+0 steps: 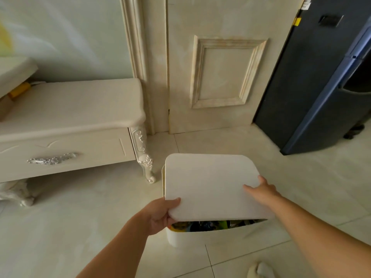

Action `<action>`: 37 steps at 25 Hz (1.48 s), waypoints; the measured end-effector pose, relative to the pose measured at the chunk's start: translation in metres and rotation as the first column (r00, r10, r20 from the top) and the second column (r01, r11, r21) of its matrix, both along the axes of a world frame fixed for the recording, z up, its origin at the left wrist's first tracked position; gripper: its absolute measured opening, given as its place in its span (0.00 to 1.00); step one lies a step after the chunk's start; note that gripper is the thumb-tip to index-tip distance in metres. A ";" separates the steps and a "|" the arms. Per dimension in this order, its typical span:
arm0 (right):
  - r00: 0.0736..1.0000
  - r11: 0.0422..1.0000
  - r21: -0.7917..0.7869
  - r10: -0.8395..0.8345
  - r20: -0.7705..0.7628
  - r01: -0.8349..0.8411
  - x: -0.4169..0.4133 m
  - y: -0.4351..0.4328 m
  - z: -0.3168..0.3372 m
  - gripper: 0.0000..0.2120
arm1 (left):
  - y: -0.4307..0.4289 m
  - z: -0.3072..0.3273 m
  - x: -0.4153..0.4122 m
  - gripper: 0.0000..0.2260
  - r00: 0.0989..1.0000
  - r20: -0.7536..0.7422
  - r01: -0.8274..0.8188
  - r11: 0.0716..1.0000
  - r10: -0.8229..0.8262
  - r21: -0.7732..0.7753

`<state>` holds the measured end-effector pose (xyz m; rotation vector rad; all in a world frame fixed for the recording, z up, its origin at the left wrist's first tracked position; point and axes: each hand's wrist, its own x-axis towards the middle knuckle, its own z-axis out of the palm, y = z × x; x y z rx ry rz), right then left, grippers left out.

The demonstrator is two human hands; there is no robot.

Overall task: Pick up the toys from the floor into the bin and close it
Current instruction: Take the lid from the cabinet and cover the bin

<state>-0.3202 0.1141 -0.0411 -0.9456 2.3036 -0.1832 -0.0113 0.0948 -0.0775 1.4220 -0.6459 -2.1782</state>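
Observation:
A white bin (200,238) stands on the tiled floor in front of me. Its flat white lid (210,183) lies tilted over the top, raised at the near edge. Through that gap I see several colourful toys (208,225) inside. My left hand (160,214) grips the lid's near left corner, thumb on top and fingers underneath. My right hand (263,190) holds the lid's right edge, fingers spread on its top surface.
A cream cabinet (70,125) with a carved leg (145,159) stands to the left of the bin. Behind is a cream door (216,77). A dark blue appliance (321,87) fills the right. A foot in a sock (259,269) shows at the bottom.

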 end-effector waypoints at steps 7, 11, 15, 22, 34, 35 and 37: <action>0.996 0.995 0.068 0.073 -0.048 -0.070 -0.005 0.002 -0.009 0.39 | -0.016 0.021 0.009 0.23 0.604 0.703 0.530 0.848 -0.376 -0.002; 0.989 0.994 0.064 0.097 -0.115 -0.090 -0.006 0.004 -0.013 0.44 | -0.006 0.014 0.010 0.25 0.508 0.765 0.602 0.798 -0.397 0.014; 0.996 0.990 0.124 0.079 -0.038 -0.074 -0.012 0.003 -0.020 0.50 | 0.000 0.006 0.011 0.23 0.730 0.543 0.483 0.875 -0.415 0.019; 0.888 0.924 0.162 -0.378 0.260 0.346 -0.012 0.013 -0.029 0.52 | 0.004 -0.008 0.011 0.18 0.869 0.330 0.318 0.927 -0.369 0.199; 0.707 0.827 -0.086 -0.415 0.573 0.556 0.007 -0.015 -0.043 0.39 | -0.033 -0.015 -0.004 0.16 0.938 0.337 -0.111 0.992 0.084 0.062; 0.714 0.821 -0.128 -0.393 0.580 0.556 0.005 -0.024 -0.044 0.37 | -0.040 -0.017 -0.006 0.17 0.936 0.338 -0.122 0.991 0.096 0.057; 0.754 0.822 -0.211 -0.340 0.562 0.528 0.001 -0.045 -0.046 0.34 | -0.056 -0.021 -0.010 0.18 0.935 0.329 -0.157 0.987 0.134 0.044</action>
